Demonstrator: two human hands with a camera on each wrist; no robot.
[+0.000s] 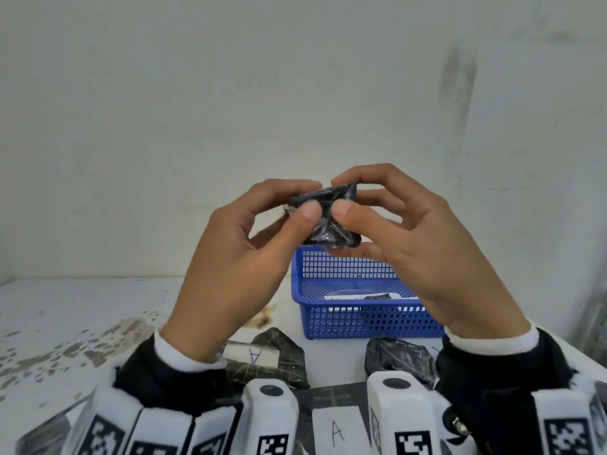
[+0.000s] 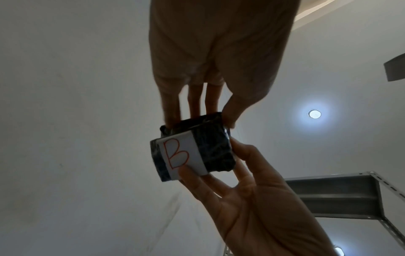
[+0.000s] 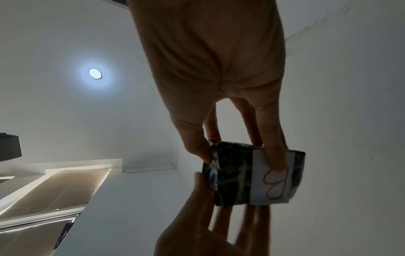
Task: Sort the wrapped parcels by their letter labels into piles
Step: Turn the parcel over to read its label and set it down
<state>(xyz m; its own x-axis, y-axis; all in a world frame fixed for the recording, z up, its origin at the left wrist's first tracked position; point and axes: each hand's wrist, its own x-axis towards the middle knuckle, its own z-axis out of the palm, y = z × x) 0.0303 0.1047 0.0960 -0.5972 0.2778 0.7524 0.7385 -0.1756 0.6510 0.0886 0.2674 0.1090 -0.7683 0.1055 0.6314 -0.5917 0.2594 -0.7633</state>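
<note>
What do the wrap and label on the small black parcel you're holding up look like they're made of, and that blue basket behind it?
The small black parcel, pinched by the left hand and right hand, looks wrapped in glossy, crinkled plastic film, judging by its creases and highlights. Its white label with a red B looks like matte paper. The blue mesh basket appears to be moulded plastic, with a regular grid of holes.

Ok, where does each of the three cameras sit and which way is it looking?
Head: on the head, looking forward and down at the table, blue basket and A-labelled parcels; both hands and sleeves show, holding a black parcel.
Left wrist: looks up along the left hand to the ceiling; the right hand shows opposite.
Right wrist: looks up along the right hand; the left hand shows below.
Shared: both wrist views show the held parcel's B label.
</note>
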